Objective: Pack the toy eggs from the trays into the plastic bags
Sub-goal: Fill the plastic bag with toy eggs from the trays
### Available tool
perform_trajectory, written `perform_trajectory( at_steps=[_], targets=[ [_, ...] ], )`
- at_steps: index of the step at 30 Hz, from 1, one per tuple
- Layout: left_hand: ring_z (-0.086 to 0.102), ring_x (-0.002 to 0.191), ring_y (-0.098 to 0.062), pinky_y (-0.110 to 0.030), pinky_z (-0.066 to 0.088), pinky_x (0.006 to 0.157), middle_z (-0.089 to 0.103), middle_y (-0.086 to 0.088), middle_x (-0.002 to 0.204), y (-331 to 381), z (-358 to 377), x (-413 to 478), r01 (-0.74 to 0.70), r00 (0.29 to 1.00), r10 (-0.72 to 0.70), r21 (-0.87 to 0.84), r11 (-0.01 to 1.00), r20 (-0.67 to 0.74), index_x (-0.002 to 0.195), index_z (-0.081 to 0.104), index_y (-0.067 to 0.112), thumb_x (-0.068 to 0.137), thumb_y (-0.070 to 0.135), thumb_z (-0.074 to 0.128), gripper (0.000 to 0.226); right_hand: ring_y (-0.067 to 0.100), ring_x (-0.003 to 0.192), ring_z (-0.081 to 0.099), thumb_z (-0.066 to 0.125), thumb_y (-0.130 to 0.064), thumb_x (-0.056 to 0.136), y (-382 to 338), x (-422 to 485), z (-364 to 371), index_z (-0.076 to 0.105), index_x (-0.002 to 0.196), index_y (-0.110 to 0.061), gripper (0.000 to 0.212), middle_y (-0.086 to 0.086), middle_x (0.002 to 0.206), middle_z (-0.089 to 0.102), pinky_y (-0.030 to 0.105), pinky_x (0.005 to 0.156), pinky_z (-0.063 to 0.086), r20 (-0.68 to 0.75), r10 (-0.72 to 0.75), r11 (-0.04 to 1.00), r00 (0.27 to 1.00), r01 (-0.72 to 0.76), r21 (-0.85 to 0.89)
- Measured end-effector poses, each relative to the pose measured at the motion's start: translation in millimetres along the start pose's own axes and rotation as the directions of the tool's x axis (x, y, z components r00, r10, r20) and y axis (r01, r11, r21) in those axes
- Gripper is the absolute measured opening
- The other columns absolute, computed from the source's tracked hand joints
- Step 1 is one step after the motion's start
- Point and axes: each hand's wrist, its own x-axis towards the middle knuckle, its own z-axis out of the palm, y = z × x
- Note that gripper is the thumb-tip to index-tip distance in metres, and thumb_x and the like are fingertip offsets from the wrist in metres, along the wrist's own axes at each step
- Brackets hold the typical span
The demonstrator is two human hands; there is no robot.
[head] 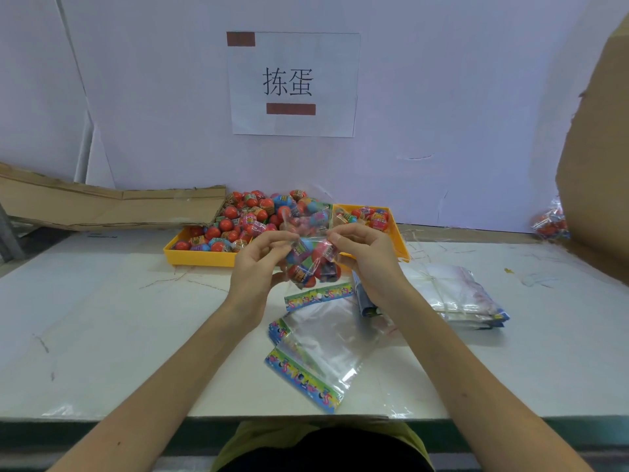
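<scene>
A white worktop [102,318] is backed by a pale wall bearing a paper sign [293,84]. Along the worktop's far edge, yellow plastic trays [200,257] are heaped with glossy, rounded toy eggs [238,219]. Flat clear bags [326,349] with bright printed headers lie near the front edge. A filled plastic bag [311,264] is held upright between both hands above the worktop's middle, its open mouth uppermost, pinched by the left hand [258,267] and the right hand [369,258], equally near; sealing appears next.
</scene>
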Motion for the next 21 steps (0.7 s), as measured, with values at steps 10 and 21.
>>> perform_trajectory(
  at_steps=[10, 21],
  targets=[
    [0.064, 0.091, -0.028, -0.039, 0.057, 0.074, 0.069, -0.004, 0.116, 0.1, 2.4, -1.8, 0.132, 0.987, -0.136, 0.046, 0.99, 0.088, 0.109, 0.07, 0.026, 0.103, 0.026, 0.051, 0.02, 0.015, 0.087, 0.073, 0.064, -0.002, 0.095, -0.4, -0.6, 0.1, 0.078, 0.096, -0.013, 0.017, 0.003, 0.094, 0.078, 0.027, 0.076, 0.06, 0.029, -0.032, 0.999, 0.999, 0.031, 0.021],
    [0.077, 0.08, -0.029, -0.037, 0.062, 0.059, 0.076, -0.001, 0.103, 6.4, 3.8, -6.5, 0.087, 0.995, -0.089, 0.039, 0.995, 0.052, 0.101, 0.079, 0.032, 0.106, 0.014, 0.048, 0.036, 0.005, 0.083, 0.069, 0.065, -0.007, 0.096, 0.5, -0.5, 1.7, 0.08, 0.098, -0.018, 0.019, -0.005, 0.095, 0.076, 0.019, 0.07, 0.055, 0.048, -0.006, 0.999, 0.999, 0.007, -0.031]
  ],
)
